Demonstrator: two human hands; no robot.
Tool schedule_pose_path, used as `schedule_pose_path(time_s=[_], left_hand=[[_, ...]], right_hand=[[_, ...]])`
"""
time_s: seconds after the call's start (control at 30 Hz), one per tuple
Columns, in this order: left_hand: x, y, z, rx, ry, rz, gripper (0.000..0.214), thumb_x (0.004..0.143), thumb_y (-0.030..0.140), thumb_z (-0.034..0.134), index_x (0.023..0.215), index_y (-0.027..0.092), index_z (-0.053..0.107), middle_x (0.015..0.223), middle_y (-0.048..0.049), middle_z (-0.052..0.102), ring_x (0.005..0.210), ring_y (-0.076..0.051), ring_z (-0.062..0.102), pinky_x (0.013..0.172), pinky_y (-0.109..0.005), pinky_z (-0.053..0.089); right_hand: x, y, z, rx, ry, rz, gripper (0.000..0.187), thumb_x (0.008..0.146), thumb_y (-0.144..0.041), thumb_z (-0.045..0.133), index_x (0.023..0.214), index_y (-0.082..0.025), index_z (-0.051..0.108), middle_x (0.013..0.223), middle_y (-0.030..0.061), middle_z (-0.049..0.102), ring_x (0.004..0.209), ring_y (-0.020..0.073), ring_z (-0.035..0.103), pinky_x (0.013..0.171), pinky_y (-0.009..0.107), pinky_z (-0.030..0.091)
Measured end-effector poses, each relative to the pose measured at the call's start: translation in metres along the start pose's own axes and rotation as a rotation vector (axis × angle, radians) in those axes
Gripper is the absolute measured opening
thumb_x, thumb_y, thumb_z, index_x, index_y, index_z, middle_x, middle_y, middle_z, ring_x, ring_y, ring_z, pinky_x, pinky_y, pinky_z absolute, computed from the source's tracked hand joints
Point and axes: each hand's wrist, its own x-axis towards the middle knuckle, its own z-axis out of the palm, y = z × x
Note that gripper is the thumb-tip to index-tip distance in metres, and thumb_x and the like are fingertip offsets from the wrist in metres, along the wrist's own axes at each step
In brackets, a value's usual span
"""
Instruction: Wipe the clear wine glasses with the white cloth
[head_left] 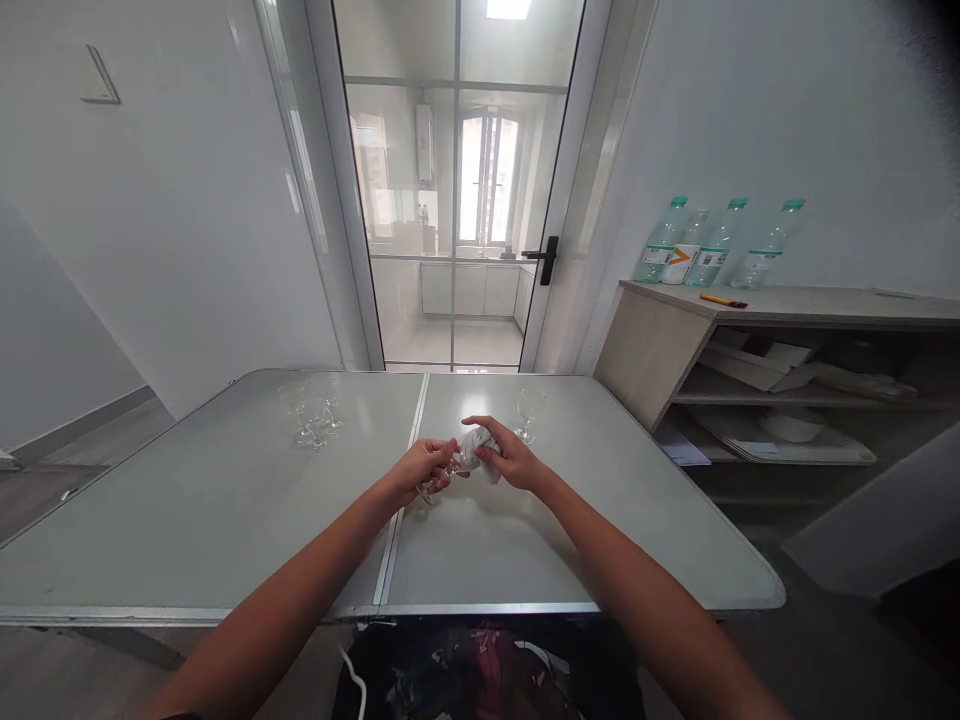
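Note:
My left hand (429, 467) is closed around the stem of a wine glass (426, 494), whose clear foot shows below the fingers. The glass lies tilted, its bowl pointing to the right. At the bowl end, my right hand (506, 456) grips a white cloth (478, 447) pressed on the glass. The cloth and fingers hide much of the bowl. Both hands are over the middle of the table, just right of its seam. Beyond my right hand, another wine glass (531, 408) stands upright. A cluster of several clear glasses (315, 410) stands at the back left.
The grey table (262, 530) has a metal seam across it. Behind it is a glazed door (454, 200) with a black handle (550, 261). To the right, a shelf unit (667, 310) bears several plastic bottles (716, 255) and an orange pen-like item (723, 300).

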Motion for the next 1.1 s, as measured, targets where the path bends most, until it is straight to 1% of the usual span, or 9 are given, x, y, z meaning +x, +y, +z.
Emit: schedule_pose_path(time_s=[0.17, 0.3, 0.37, 0.47, 0.63, 0.7, 0.83, 0.97, 1.1], left_hand=[[0.000, -0.011, 0.007, 0.531, 0.332, 0.360, 0.057, 0.086, 0.061, 0.063, 0.119, 0.016, 0.071, 0.072, -0.0059, 0.072, 0.046, -0.013, 0.055, 0.052, -0.025, 0.042], [-0.003, -0.018, 0.001, 0.963, 0.410, 0.507, 0.051, 0.084, 0.053, 0.072, 0.126, 0.025, 0.070, 0.094, -0.0102, 0.078, 0.072, -0.021, 0.069, 0.066, -0.028, 0.046], [-0.003, -0.018, -0.002, 1.039, 0.403, 0.515, 0.051, 0.085, 0.054, 0.070, 0.128, 0.026, 0.068, 0.100, -0.0105, 0.078, 0.075, -0.022, 0.071, 0.068, -0.028, 0.046], [-0.002, -0.016, 0.000, 1.100, 0.440, 0.478, 0.054, 0.085, 0.057, 0.069, 0.129, 0.026, 0.066, 0.088, -0.0065, 0.077, 0.069, -0.021, 0.070, 0.067, -0.028, 0.045], [0.000, -0.009, 0.010, 1.245, 0.518, 0.363, 0.047, 0.090, 0.048, 0.067, 0.132, 0.026, 0.062, 0.098, -0.0051, 0.078, 0.085, -0.022, 0.073, 0.067, -0.027, 0.044], [-0.002, -0.007, 0.013, 1.304, 0.509, 0.309, 0.036, 0.094, 0.045, 0.062, 0.124, 0.025, 0.066, 0.100, -0.0059, 0.078, 0.087, -0.022, 0.073, 0.065, -0.027, 0.042], [-0.006, -0.005, 0.015, 1.319, 0.467, 0.270, 0.027, 0.097, 0.044, 0.058, 0.108, 0.025, 0.073, 0.092, -0.0052, 0.078, 0.081, -0.021, 0.072, 0.063, -0.026, 0.037], [-0.006, -0.009, 0.014, 1.273, 0.463, 0.325, 0.024, 0.096, 0.041, 0.059, 0.102, 0.024, 0.075, 0.084, -0.0044, 0.077, 0.074, -0.019, 0.070, 0.061, -0.026, 0.035], [-0.003, -0.017, 0.013, 1.229, 0.461, 0.384, 0.021, 0.095, 0.038, 0.062, 0.102, 0.023, 0.074, 0.084, -0.0041, 0.077, 0.074, -0.019, 0.070, 0.063, -0.026, 0.035]], right_hand=[[0.008, 0.006, 0.011, 0.202, 0.257, 0.121, 0.051, 0.090, -0.054, 0.060, 0.131, -0.025, 0.055, 0.077, -0.0016, 0.050, 0.070, 0.0161, 0.047, 0.067, 0.027, 0.041], [0.008, 0.006, 0.011, 0.316, 0.185, 0.255, 0.060, 0.089, -0.057, 0.059, 0.139, -0.024, 0.050, 0.075, -0.0029, 0.050, 0.069, 0.0150, 0.048, 0.065, 0.025, 0.040], [0.007, 0.004, 0.009, 0.277, 0.113, 0.227, 0.063, 0.086, -0.053, 0.065, 0.140, -0.024, 0.050, 0.078, -0.0024, 0.054, 0.071, 0.0148, 0.049, 0.067, 0.025, 0.040], [0.007, 0.004, 0.008, 0.270, 0.100, 0.171, 0.068, 0.080, -0.047, 0.074, 0.139, -0.023, 0.050, 0.081, -0.0017, 0.058, 0.073, 0.0152, 0.052, 0.068, 0.025, 0.041], [0.012, 0.014, 0.015, 0.327, 0.377, 0.155, 0.056, 0.077, -0.047, 0.076, 0.123, -0.023, 0.056, 0.071, -0.0047, 0.054, 0.066, 0.0138, 0.050, 0.063, 0.024, 0.041], [0.013, 0.016, 0.016, 0.340, 0.422, 0.158, 0.054, 0.077, -0.047, 0.076, 0.121, -0.023, 0.056, 0.070, -0.0052, 0.053, 0.065, 0.0134, 0.049, 0.062, 0.024, 0.041], [0.011, 0.015, 0.012, 0.304, 0.354, 0.145, 0.053, 0.082, -0.050, 0.071, 0.124, -0.024, 0.054, 0.071, -0.0047, 0.052, 0.065, 0.0138, 0.049, 0.061, 0.024, 0.039], [0.008, 0.016, 0.004, 0.158, 0.251, 0.111, 0.054, 0.087, -0.052, 0.066, 0.130, -0.023, 0.053, 0.073, -0.0040, 0.051, 0.064, 0.0136, 0.047, 0.060, 0.024, 0.037], [0.008, 0.023, 0.002, 0.056, 0.248, 0.075, 0.052, 0.088, -0.051, 0.064, 0.129, -0.021, 0.054, 0.076, -0.0021, 0.053, 0.067, 0.0147, 0.048, 0.062, 0.025, 0.039]])
